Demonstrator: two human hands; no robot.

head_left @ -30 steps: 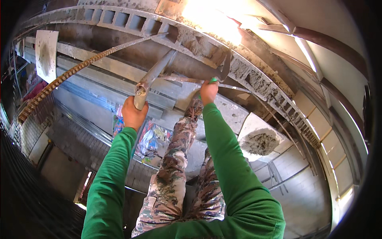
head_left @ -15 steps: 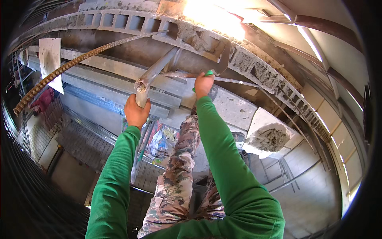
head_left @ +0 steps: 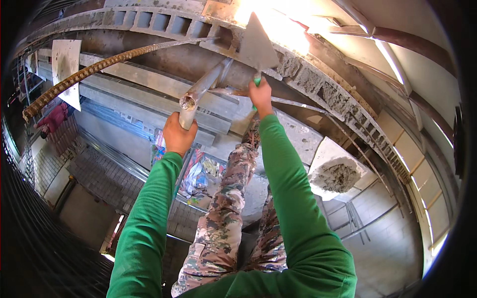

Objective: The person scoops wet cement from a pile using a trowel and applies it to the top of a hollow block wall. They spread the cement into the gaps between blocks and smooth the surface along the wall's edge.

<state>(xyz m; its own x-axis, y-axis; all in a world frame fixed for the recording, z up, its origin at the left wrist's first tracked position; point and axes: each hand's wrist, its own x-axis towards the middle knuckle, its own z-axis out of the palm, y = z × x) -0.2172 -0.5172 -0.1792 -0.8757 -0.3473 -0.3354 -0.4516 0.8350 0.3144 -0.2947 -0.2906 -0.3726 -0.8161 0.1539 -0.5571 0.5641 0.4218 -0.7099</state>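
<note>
Fingers of my left hand are wrapped round an upright metal pipe, just below where another pipe with an open, crusted end crosses it. My right hand grips the green handle of a pointed trowel. Its grey blade lies over the top of the hollow block wall, pointing away from me and covering part of the blocks. I cannot tell whether the blade touches them. Rough wet mortar covers the blocks to the right of the blade.
A heap of mortar sits on a pale board at the right. A rusty ribbed bar juts toward me at the left. Planks run below the wall, with a lower floor beneath. Another person is far left.
My right hand has swung the trowel from edge-on at the wall's near side to flat over its top, pointing away. My left hand keeps hold of the pipe while the view shifts slightly.
</note>
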